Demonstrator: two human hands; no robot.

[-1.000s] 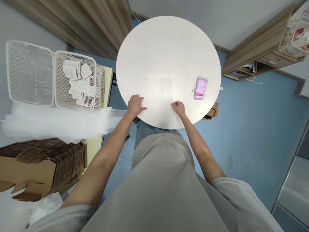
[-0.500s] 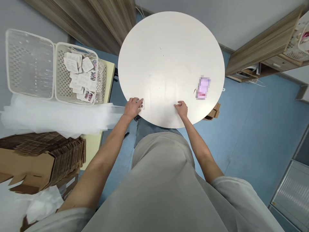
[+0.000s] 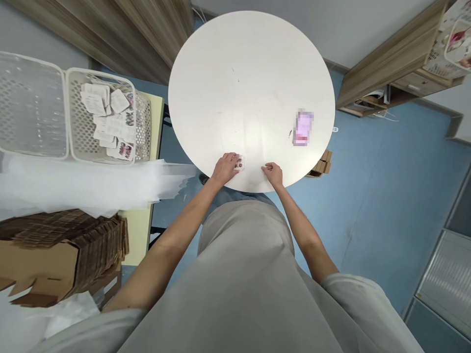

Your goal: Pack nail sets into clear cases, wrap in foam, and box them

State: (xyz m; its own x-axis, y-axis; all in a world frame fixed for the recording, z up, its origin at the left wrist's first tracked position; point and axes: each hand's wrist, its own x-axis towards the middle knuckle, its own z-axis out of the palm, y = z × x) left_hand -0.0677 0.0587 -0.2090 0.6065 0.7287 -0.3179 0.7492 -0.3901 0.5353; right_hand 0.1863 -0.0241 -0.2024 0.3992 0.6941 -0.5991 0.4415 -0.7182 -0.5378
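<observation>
The left hand (image 3: 224, 168) holds a small clear pack (image 3: 240, 163) between thumb and fingers and partly hides it; a loose grip could let the pack slip over the close edge of the counter (image 3: 206, 73). Just right of the pack, the right hand (image 3: 274, 174) curls; whether it pinches anything, I cannot tell. Farther right lies a blurred pink item (image 3: 303, 128); well left, a white basket (image 3: 143, 125).

Grey walls (image 3: 353, 29), blue floor (image 3: 386, 186), round white table (image 3: 265, 63) — soft sheen on its top — wood-grain panels (image 3: 136, 39) at upper left, wood-grain cabinet (image 3: 386, 61) at upper right, pale-yellow table (image 3: 136, 240) at left, ribbed panel (image 3: 449, 269) at lower right.
</observation>
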